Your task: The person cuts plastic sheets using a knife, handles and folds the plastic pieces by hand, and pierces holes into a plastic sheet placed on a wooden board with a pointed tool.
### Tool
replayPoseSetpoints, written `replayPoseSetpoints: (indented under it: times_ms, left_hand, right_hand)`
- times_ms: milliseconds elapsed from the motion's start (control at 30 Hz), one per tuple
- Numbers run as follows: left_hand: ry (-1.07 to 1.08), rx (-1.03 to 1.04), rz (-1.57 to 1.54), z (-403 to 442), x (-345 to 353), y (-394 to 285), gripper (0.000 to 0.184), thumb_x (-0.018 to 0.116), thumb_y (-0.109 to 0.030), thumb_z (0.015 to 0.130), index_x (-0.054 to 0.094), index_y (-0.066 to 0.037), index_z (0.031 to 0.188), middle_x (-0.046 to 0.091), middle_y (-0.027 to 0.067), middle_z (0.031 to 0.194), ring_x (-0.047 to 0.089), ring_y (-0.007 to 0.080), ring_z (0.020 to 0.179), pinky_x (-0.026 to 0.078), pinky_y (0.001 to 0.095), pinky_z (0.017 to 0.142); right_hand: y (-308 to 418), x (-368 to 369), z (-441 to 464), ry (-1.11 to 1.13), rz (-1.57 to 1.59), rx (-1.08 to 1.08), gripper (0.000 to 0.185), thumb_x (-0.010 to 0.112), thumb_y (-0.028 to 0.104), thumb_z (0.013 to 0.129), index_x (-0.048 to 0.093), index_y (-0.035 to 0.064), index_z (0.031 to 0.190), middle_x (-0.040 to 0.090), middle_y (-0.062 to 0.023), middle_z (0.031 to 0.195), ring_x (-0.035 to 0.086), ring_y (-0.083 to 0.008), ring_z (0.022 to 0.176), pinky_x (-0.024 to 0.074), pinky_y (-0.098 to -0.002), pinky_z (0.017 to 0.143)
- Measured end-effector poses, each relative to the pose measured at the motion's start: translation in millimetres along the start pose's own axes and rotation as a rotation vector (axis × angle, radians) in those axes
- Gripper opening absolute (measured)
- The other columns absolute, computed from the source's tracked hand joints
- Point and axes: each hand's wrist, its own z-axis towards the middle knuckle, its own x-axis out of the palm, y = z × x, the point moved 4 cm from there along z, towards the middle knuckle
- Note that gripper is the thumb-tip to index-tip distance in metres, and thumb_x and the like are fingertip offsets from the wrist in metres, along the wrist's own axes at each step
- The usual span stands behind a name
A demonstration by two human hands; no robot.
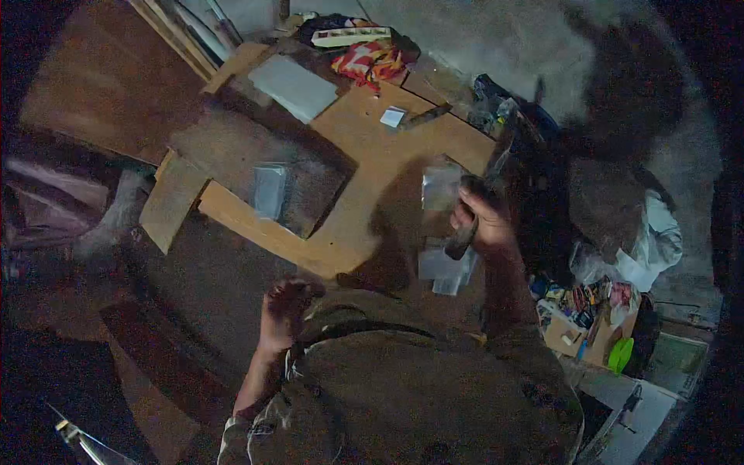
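Above the right side of the wooden table, my right hand (487,219) is closed around a dark tool (460,243) with a rounded end; its kind is too dim to tell. Just left of that hand lies a clear plastic sheet (439,188) on the table. More clear plastic pieces (448,270) overlap below it, near my body. My left hand (283,311) hangs in front of my body by the table's near edge, fingers curled in, with nothing visible in them. A small stack of clear plastic pieces (270,191) rests on a dark board (310,174).
The wooden table (372,167) also carries a whitish sheet (293,87), a small white card (393,116), a red and yellow cloth (366,62) and a power strip (350,36). A cardboard box (601,341) of mixed items stands at right. Long poles (182,39) lean at the back left.
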Motion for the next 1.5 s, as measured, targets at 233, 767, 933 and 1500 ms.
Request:
replayPoseSetpoints:
  times_ms: [233,767,933,1500]
  left_hand:
    - [0.057,0.048,0.024,1,25,-33,0.021,0.052,-0.002,0.087,0.050,-0.006,0.107,0.052,0.0065,0.110,0.048,0.0213,0.109,0.038,0.0391,0.094]
    - [-0.133,-0.160,0.112,-2,39,-68,0.007,0.056,0.002,0.084,0.060,-0.003,0.089,0.060,0.0061,0.098,0.057,0.0168,0.093,0.043,0.0329,0.086]
    - [0.083,-0.079,0.392,19,65,-90,0.009,0.058,0.001,0.084,0.061,-0.002,0.092,0.059,0.0087,0.107,0.056,0.0167,0.098,0.043,0.0323,0.088]
    - [0.199,-0.006,0.130,20,81,-101,0.009,0.059,-0.002,0.085,0.060,0.000,0.094,0.059,0.0056,0.095,0.056,0.0118,0.090,0.044,0.0251,0.080]
  right_hand:
    - [27,75,-17,0.157,0.190,-0.020,0.012,0.054,0.011,0.087,0.053,0.0083,0.098,0.052,-0.0009,0.070,0.042,-0.0103,0.049,0.0366,-0.0282,0.052]
    - [28,118,2,-0.030,-0.324,-0.218,0.016,0.060,0.015,0.084,0.054,0.0026,0.093,0.051,-0.0005,0.065,0.046,-0.0082,0.049,0.0364,-0.0231,0.046]
    - [16,146,-14,0.097,-0.416,-0.153,0.012,0.057,0.013,0.086,0.054,0.0018,0.090,0.050,0.0010,0.065,0.045,-0.0064,0.050,0.0366,-0.0218,0.047]
    - [-12,155,-32,0.383,0.008,0.243,0.033,0.060,0.013,0.083,0.050,0.0006,0.111,0.056,-0.0009,0.078,0.047,-0.0069,0.052,0.0389,-0.0219,0.049]
